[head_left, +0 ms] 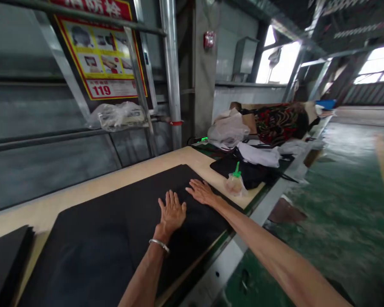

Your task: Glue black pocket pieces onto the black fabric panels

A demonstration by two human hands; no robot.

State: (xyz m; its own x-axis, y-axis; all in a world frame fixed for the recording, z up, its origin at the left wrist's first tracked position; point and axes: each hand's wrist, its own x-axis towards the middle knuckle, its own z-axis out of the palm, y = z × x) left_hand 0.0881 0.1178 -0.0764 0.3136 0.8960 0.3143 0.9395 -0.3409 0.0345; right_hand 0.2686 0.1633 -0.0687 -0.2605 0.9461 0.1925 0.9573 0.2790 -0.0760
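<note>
The left hand point(173, 214) lies palm down with its fingers fanned, clasping nothing, on a large black sheet point(92, 247); a pale bracelet point(159, 244) rings the wrist. Just beside it, the right hand point(202, 192) is likewise flat and released, its fingers pointing left across the same sheet. Both palms are hidden from view, so how hard they press cannot be told. The sheet lies on a beige-topped table point(196, 158); its near end runs out at the bottom edge, the left forearm covers part of it, and the number of layers is hard to make out.

At the left, a black stack point(6, 260) is cut off by the picture's edge. Beyond the right hand sits a small clear bag point(236, 184) with a green top point(237, 169), its contents blurred. Behind that, a black cloth point(222, 167), a white cloth point(259, 154), a bulging plastic bag point(228, 130) and a patterned fabric point(277, 121) crowd the table's far part, overlapping so that their outlines are partly lost. Metal bars cross in front of a red and yellow sign point(105, 55), hiding some of it.
</note>
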